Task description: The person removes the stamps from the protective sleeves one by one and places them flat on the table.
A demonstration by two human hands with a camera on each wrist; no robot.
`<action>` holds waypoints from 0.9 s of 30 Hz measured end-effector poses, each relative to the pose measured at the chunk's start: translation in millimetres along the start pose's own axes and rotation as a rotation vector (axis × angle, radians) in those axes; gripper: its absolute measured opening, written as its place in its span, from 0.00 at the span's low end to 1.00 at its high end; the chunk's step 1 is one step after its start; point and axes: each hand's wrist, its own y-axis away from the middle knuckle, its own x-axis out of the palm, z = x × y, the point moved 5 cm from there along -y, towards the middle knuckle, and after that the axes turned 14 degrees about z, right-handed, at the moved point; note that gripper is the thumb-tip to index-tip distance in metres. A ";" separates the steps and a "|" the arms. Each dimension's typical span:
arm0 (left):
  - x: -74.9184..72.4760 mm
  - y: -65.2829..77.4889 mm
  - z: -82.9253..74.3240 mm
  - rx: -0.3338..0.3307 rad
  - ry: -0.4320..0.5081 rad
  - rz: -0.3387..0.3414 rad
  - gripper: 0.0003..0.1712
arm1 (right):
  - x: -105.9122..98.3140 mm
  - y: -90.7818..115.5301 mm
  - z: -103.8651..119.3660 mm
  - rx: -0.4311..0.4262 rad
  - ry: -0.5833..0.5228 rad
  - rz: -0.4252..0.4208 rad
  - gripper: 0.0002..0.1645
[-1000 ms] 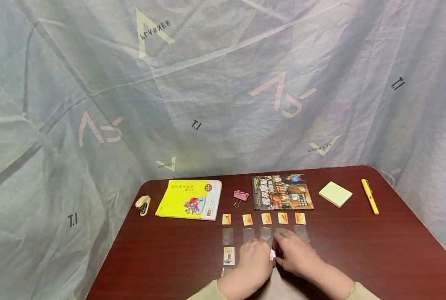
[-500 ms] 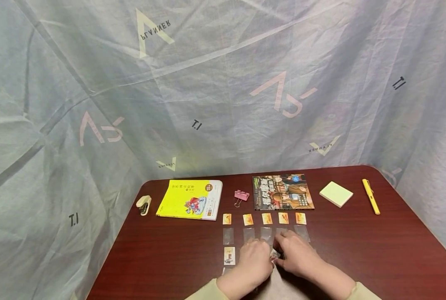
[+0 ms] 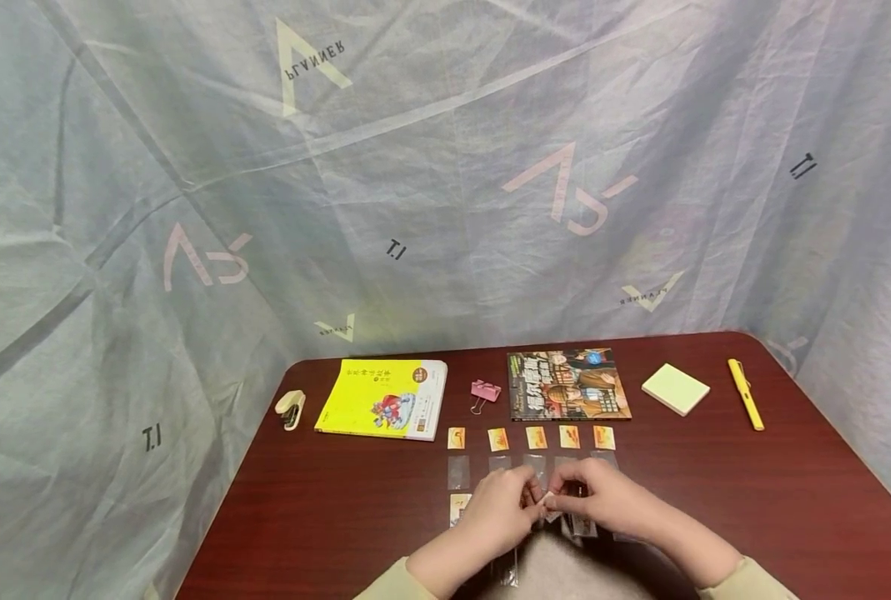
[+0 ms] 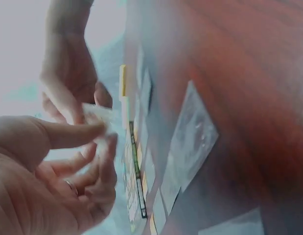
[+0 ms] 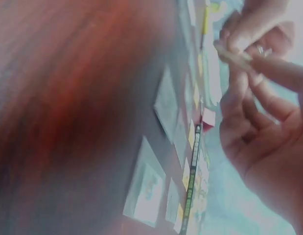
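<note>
Above the tabletop my left hand (image 3: pixel 499 508) and my right hand (image 3: pixel 598 496) meet, thumbs and fingertips pinching a small pale card (image 4: pixel 95 113) between them. Blurred and edge-on in the right wrist view, the card (image 5: pixel 234 58) shows little of its print, and fingers cover part of it. Beneath the hands lie clear plastic sleeves (image 4: pixel 190 139), one with a printed card inside (image 5: pixel 147 193). A picture card (image 3: pixel 459 508) is partly hidden by my left hand. Beyond my fingers runs a row of clear sleeves (image 3: pixel 458 472).
Small orange cards (image 3: pixel 537 437) line up past the sleeves. Farther back are a stapler (image 3: pixel 290 410), a yellow book (image 3: pixel 381 400), a pink binder clip (image 3: pixel 485 392), a comic-style book (image 3: pixel 568 385), a sticky-note pad (image 3: pixel 675 389) and a yellow pen (image 3: pixel 745 395). Grey cloth (image 3: pixel 445 167) hangs behind.
Both hands have risen from the tabletop with the small card and come closer together. Sleeves that they covered before now show beneath them.
</note>
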 end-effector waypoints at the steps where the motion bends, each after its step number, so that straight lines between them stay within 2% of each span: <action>1: -2.6 -0.2 1.2 0.029 0.065 0.016 0.11 | -2.4 0.8 0.0 -0.030 -0.056 0.018 0.05; 5: -11.7 -0.5 5.7 0.167 0.308 0.062 0.08 | -8.4 2.9 -0.4 -0.147 -0.246 0.069 0.07; 10: -18.5 0.6 6.5 0.319 0.467 0.105 0.04 | -5.6 4.2 -3.7 -0.231 -0.526 0.152 0.10; 13: -19.8 1.0 6.3 0.348 0.498 0.121 0.03 | -2.1 4.7 -5.1 -0.276 -0.682 0.201 0.12; 17: -21.4 1.5 5.9 0.342 0.497 0.131 0.03 | 2.2 4.0 -7.1 -0.294 -0.815 0.245 0.13; 21: -23.2 2.3 5.1 0.342 0.484 0.133 0.03 | 3.8 3.3 -6.9 -0.304 -0.881 0.266 0.14; 27: -24.4 2.8 4.2 0.341 0.469 0.136 0.03 | 2.7 3.2 -5.6 -0.324 -0.896 0.265 0.14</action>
